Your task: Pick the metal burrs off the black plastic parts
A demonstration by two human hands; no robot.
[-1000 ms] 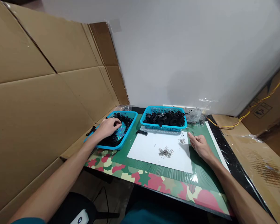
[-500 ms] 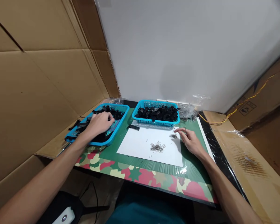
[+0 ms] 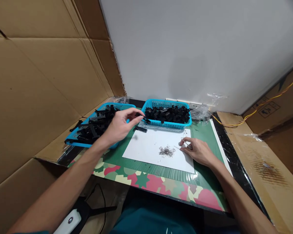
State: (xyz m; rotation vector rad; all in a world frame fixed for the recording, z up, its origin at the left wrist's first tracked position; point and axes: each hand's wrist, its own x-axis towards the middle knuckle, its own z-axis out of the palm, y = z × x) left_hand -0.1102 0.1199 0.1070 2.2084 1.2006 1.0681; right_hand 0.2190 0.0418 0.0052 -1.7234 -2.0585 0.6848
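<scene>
My left hand (image 3: 123,125) is raised between the two blue baskets, thumb and fingers pinching a small black plastic part (image 3: 146,120). Below it, a black elongated piece (image 3: 140,129) lies at the upper left corner of a white sheet (image 3: 141,146). A pile of tiny bent metal wire pieces (image 3: 167,151) sits on the sheet, with a few strays around it. Right of the pile, my right hand (image 3: 196,150) is closed on a thin metal tool (image 3: 185,143), largely hidden by the fingers; its exact kind is unclear.
The left blue basket (image 3: 75,143) holds many long black parts, and the back blue basket (image 3: 166,124) holds smaller black ones. Clear plastic bags (image 3: 201,112) lie by the wall socket. Yellow wires (image 3: 249,117) run along the right. Cardboard (image 3: 39,81) walls the left side.
My left hand has lifted out of the left basket and moved right, bringing a small black part. My right hand has shifted slightly down and nearer the wire pile, its fingers more closed.
</scene>
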